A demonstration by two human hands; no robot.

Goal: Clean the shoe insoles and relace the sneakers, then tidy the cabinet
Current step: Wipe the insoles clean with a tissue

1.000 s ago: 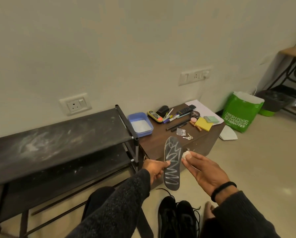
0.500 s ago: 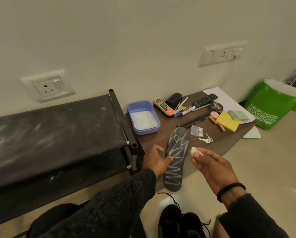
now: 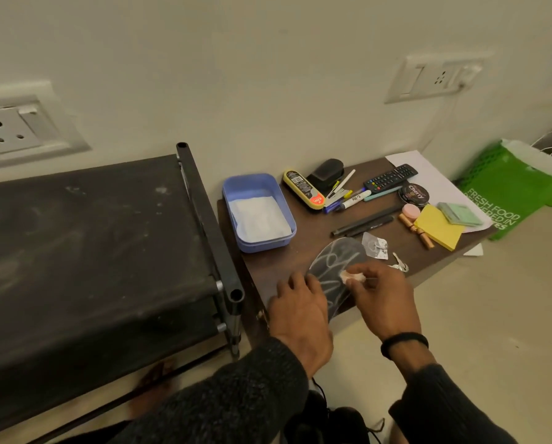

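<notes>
Lowering the insole (image 3: 338,267) onto the cabinet (image 3: 300,245) at frame centre, we now steady it with our flat left hand (image 3: 300,312) while our right hand (image 3: 380,296) pinches a white wad (image 3: 353,276), ready for scrubbing.

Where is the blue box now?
In the head view, the blue box sits at the left end of the brown cabinet top, beside the black rack.

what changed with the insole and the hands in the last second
The insole went from held up in the air to lying on the cabinet top, heel end over the edge. The left hand now rests on it. The right hand still pinches the small white wad.
</notes>
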